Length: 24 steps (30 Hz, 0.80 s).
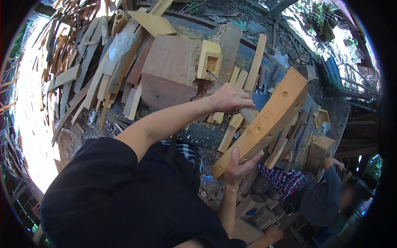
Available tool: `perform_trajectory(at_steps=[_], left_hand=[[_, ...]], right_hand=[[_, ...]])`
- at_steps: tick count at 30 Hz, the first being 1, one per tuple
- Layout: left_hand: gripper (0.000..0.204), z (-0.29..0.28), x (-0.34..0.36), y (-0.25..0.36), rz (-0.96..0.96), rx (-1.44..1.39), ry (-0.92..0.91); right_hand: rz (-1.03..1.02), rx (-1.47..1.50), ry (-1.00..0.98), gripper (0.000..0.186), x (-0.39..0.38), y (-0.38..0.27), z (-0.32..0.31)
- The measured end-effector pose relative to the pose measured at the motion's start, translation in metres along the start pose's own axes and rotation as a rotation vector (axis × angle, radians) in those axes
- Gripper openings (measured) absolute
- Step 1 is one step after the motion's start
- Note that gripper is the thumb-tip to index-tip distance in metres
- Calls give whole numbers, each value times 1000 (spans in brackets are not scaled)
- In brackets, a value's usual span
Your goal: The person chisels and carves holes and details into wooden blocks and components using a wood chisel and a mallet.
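My left hand (233, 99) is closed around the wooden handle of a chisel (247, 115). Its thin metal blade slants up and left to a pale yellow wooden block (209, 51), the tip at the edge of a squarish hollow with wood chips in it. The block rests against a large brown wooden block (167, 62). My right hand (240, 167) grips the lower end of a long, thick wooden bar (269, 120) with several round dents in its faces. The bar slants up to the right, beside the chisel handle's end; whether they touch, I cannot tell.
Wooden strips and offcuts (78, 78) are heaped at the left. A plastic bag (120, 46) lies on boards. More strips (255, 62) lie right of the yellow block. At the lower right another person (320, 198) has a hand by a wooden block (320, 153).
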State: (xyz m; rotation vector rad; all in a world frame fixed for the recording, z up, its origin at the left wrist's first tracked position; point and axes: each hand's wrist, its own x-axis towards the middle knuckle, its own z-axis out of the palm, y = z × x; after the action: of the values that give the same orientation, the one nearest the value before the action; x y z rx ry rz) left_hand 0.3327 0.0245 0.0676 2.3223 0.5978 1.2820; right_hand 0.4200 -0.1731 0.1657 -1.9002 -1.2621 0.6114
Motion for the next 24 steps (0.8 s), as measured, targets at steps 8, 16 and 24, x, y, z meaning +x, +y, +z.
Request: perform_trajectory(at_steps=[8,16,24], left_hand=[[25,-26,36,-11,-271,-137,395],[31,-82,65,-51,-643,-536,847],[34,-72,53,-49,-677,-393,696]], right_hand=[[31,164,182,58,-13,6,7],[86,133,32,66,-14,3,2],[60,96,-13,64,-8,-2,6]])
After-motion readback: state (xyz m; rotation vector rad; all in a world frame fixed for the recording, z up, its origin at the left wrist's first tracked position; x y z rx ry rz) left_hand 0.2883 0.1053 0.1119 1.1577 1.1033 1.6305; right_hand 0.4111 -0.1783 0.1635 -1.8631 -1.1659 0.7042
